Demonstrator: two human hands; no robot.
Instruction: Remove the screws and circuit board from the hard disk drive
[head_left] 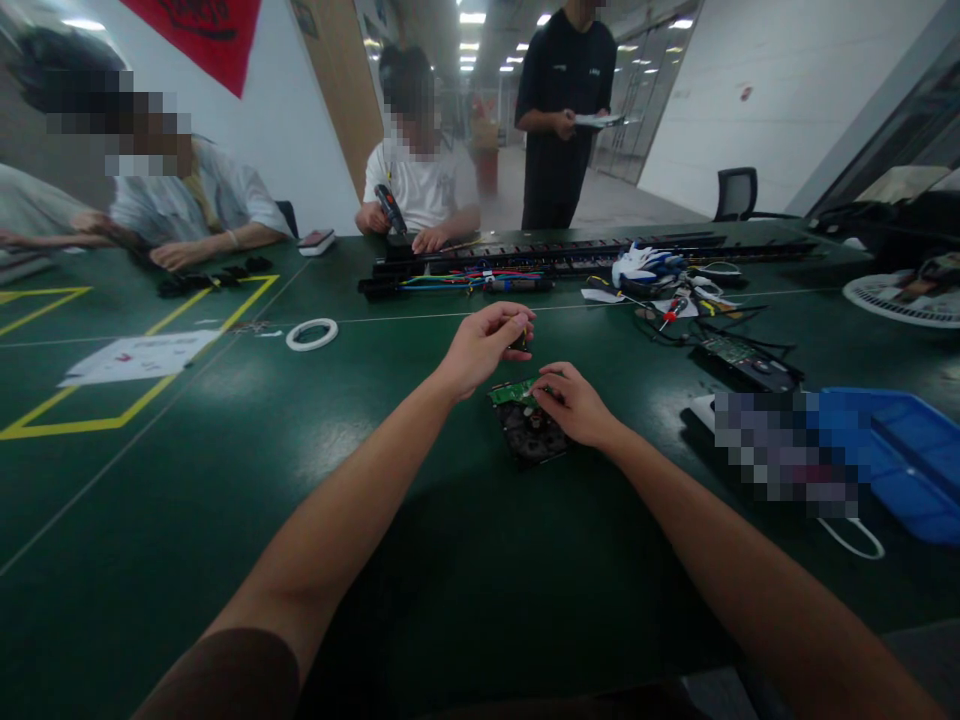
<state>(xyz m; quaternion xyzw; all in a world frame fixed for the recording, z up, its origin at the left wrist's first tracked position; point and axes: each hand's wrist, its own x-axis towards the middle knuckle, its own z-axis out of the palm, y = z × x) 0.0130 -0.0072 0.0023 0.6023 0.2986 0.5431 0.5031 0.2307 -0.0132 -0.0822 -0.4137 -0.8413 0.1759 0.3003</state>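
A hard drive [517, 430] lies flat on the green table, with a green circuit board [507, 394] along its far end. Just above and beyond it, my left hand [486, 345] is closed around a small dark piece, mostly hidden by the fingers; its kind does not show. My right hand [576, 408] reaches over the drive's right side. Its thumb and fingers are pinched together at the circuit board's edge, and whatever lies between them is too small to make out.
A white tape roll [312, 334] and a paper sheet [139, 358] lie left. Right are another hard drive [750, 360], a blue tray [892, 450], gloves [645, 266] and cables. Beyond lies a screwdriver [520, 286]. One person opposite holds a power driver [390, 208]; others sit or stand nearby.
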